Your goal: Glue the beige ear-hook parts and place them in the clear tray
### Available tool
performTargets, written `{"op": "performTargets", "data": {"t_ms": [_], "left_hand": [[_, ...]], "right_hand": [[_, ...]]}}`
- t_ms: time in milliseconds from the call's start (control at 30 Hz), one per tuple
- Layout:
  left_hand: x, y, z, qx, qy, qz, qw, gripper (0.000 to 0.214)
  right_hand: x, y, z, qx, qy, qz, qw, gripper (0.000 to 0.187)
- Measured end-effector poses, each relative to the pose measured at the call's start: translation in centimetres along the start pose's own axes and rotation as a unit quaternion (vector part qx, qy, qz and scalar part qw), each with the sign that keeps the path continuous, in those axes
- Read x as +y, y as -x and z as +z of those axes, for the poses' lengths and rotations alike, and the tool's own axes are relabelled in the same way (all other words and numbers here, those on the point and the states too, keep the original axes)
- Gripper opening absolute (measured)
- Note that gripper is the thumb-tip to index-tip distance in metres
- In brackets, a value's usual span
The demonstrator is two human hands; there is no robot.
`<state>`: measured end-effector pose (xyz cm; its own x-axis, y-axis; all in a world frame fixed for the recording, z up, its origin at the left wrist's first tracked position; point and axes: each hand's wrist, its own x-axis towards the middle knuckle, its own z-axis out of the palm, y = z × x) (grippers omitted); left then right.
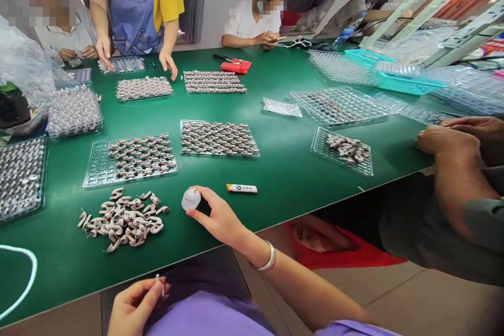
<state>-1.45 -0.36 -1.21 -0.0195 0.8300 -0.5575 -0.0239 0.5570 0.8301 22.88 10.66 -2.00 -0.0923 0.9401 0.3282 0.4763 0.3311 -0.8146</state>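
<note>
My left hand, just off the table's front edge, pinches a small pale part between thumb and fingertips; the fingers cover much of it. On the green table, my right hand grips a small round translucent white container between thumb and index finger. A reddish line shows on the container. To its left lies a loose pile of beige hook-shaped parts, with thin ends sticking out. Right of the container is a white lighter with an orange end and "BMW" printed on it.
Behind the pile stand a partly filled clear tray and a fuller tray. More trays line the left edge. A tray with heaped parts sits right, near a co-worker's hands. Other people work across the table. A white cable curves at left.
</note>
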Motion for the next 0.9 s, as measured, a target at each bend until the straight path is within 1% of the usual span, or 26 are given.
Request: {"op": "performTargets", "data": {"t_ms": [33,67,100,133,167,200,267,300,367,467,567,667,900], "left_hand": [[0.0,-0.1,-0.1,-0.004,-0.006,0.0,1.0,0.047],[0.0,0.0,-0.2,-0.009,-0.014,0.0,1.0,0.046],[0.0,0.0,-0.1,-0.011,-0.022,-0.001,1.0,0.045],[0.1,0.2,-0.1,-0.011,-0.03,0.0,0.999,0.045],[0.3,0.3,0.1,-0.017,-0.038,-0.005,0.999,0.045],[0.4,0.4,0.2,-0.019,-0.042,-0.009,0.999,0.044],[0.8,0.4,0.5,-0.023,-0.037,-0.02,0.999,0.041],[0.9,0.4,0.6,-0.023,-0.032,-0.024,0.999,0.039],[1.0,0.3,0.7,-0.026,-0.027,-0.03,0.999,0.037],[0.6,0.1,0.6,-0.027,-0.026,-0.031,0.999,0.036],[0.1,-0.1,0.4,-0.021,-0.024,-0.027,0.999,0.038],[0.0,-0.2,0.4,-0.018,-0.024,-0.026,0.999,0.037],[0.6,-0.3,0.7,-0.014,-0.026,-0.022,0.999,0.035]], "right_hand": [[-0.1,0.6,0.1,0.033,0.012,0.006,0.999,0.051],[-0.3,1.4,0.1,0.079,0.025,0.011,0.997,0.055],[-0.7,2.4,0.3,0.129,0.037,0.014,0.991,0.055],[-1.3,3.4,0.4,0.17,0.046,0.01,0.984,0.048],[-1.9,4.4,0.7,0.19,0.052,-0.008,0.98,0.037],[-2.7,5.4,1.0,0.172,0.051,-0.038,0.983,0.026],[-4.1,6.8,1.9,0.044,0.035,-0.121,0.991,0.01],[-4.6,7.2,2.4,-0.006,0.033,-0.152,0.988,0.006],[-5.2,7.5,3.3,-0.055,0.048,-0.182,0.981,0.006],[-5.3,7.5,4.1,-0.073,0.089,-0.193,0.974,0.009],[-5.2,7.4,4.4,-0.092,0.114,-0.199,0.969,0.009],[-5.2,7.5,4.3,-0.09,0.12,-0.201,0.968,0.007],[-5.3,7.7,4.5,-0.087,0.127,-0.192,0.969,0.008]]}}
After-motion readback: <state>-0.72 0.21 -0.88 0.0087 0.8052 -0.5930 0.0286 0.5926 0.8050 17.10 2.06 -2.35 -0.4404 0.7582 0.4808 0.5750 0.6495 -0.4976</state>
